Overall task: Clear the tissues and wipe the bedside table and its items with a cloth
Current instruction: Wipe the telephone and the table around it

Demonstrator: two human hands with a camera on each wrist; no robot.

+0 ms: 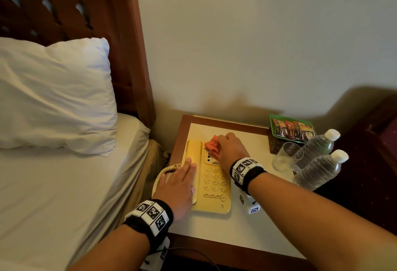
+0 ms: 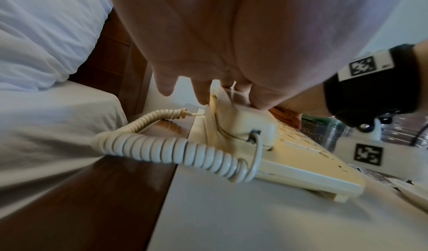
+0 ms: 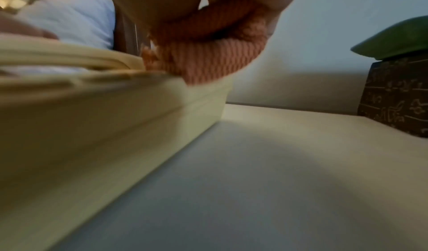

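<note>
I've got the left hand (image 1: 179, 187) laid flat, fingers straight and together, pressing down on the handset (image 1: 193, 154) so the cream telephone (image 1: 211, 180) stays put on the bench (image 1: 264, 227). My right hand (image 1: 231, 148) is bunched around the orange cloth (image 1: 211, 146), fingers curled on it, rubbing the top end of the phone body just above the keypad. To do this well, I judge I should keep the left palm weight steady so the handset doesn't lift off its cradle, and draw the cloth down over the keys in short strokes rather than scrubbing sideways into the receiver. The coiled cord (image 2: 162, 145) loops off the left edge of the bench toward the bed (image 1: 53, 185), so I'd avoid dragging the phone that way. On the right it's tighter: a drinking glass (image 1: 286, 157) and two water bottles (image 1: 318, 172) stand close together near the right edge, with a green tray of sachets (image 1: 292, 129) perched on a dark box behind them, near my right wrist. The open room is the bare white surface in front of the phone and the strip behind it by the wall; I see no tissues from here.
</note>
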